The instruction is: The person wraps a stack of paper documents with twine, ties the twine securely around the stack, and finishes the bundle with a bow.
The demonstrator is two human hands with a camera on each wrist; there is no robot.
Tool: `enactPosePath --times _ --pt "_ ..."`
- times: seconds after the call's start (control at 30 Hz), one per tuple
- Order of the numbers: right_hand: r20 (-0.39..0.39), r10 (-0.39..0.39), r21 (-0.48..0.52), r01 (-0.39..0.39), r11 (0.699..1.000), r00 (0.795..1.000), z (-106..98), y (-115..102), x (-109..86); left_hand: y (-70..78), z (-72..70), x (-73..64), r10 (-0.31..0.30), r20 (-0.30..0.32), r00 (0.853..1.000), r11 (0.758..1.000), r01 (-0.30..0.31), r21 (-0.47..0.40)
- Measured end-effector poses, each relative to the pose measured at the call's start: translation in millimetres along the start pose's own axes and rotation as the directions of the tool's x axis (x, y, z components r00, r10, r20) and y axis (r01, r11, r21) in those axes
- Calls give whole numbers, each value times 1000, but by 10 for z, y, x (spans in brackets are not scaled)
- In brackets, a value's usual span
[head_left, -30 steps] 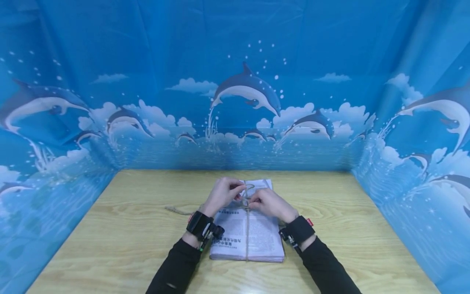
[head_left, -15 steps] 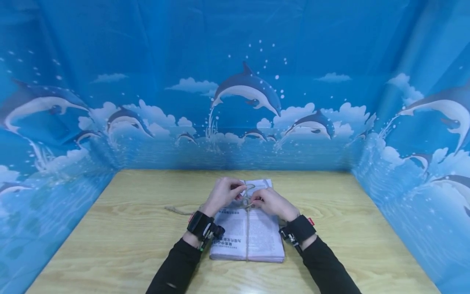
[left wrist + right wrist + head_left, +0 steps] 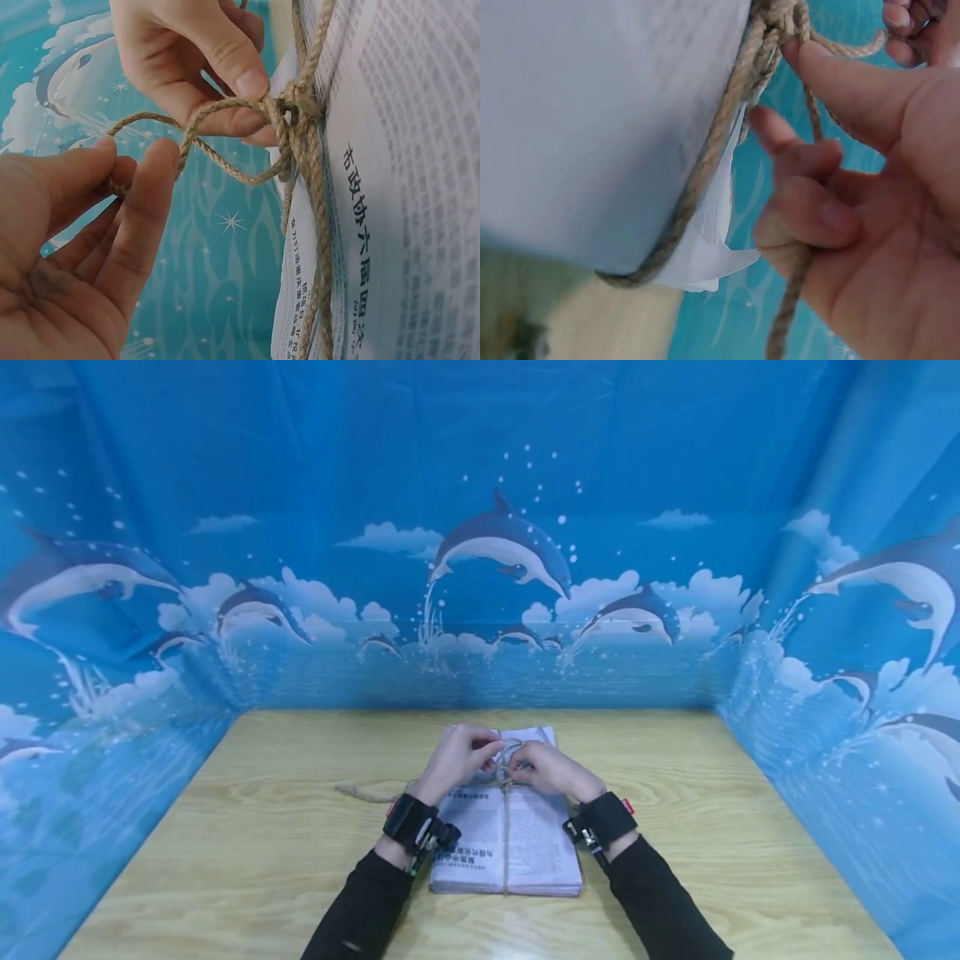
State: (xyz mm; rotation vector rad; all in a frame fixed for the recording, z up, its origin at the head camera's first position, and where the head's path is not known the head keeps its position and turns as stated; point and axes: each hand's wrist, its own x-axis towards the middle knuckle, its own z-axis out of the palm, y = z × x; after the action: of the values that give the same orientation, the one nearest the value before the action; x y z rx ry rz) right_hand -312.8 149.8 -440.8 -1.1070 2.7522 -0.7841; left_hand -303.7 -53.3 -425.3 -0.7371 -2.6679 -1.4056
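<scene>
A stack of newspapers (image 3: 480, 843) lies on the table, with jute twine (image 3: 506, 843) crossed over its top. My left hand (image 3: 461, 756) is over the stack's far part, left of the knot. In the left wrist view, its thumb and fingers hold a loop of the twine (image 3: 225, 105) that runs out from the knot (image 3: 300, 105). My right hand (image 3: 551, 770) is on the other side, thumb tip right at the knot. In the right wrist view, a strand (image 3: 787, 307) passes through the right hand's curled fingers (image 3: 817, 217).
One twine tail (image 3: 363, 793) trails over the wooden table (image 3: 285, 860) left of the stack. Blue dolphin-print curtains (image 3: 480, 668) stand along the back and both sides. Both wrists wear black straps (image 3: 609, 822) with small cameras.
My right hand has shifted slightly left at the knot, nearer the left hand. The left hand keeps almost the same place, and the stack has stayed put.
</scene>
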Motion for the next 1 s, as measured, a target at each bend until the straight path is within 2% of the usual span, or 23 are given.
enactPosePath --times 0.23,0.4,0.53,0.73,1.0 --pt "67 15 35 -18 999 998 -57 27 118 1 1 4 8 3 1000 1000 -8 -5" --pt "69 19 59 -23 998 997 -54 60 117 -2 13 -6 4 24 1000 999 -4 -38" --pt "46 24 88 -28 996 999 -33 79 92 -6 18 -6 1 14 1000 998 0 -58" --pt "57 96 118 -102 988 994 0 73 74 -14 16 -10 -18 13 1000 997 19 -69" --pt "68 119 178 -129 976 991 5 65 63 -21 5 -13 -16 -6 1000 998 15 -62"
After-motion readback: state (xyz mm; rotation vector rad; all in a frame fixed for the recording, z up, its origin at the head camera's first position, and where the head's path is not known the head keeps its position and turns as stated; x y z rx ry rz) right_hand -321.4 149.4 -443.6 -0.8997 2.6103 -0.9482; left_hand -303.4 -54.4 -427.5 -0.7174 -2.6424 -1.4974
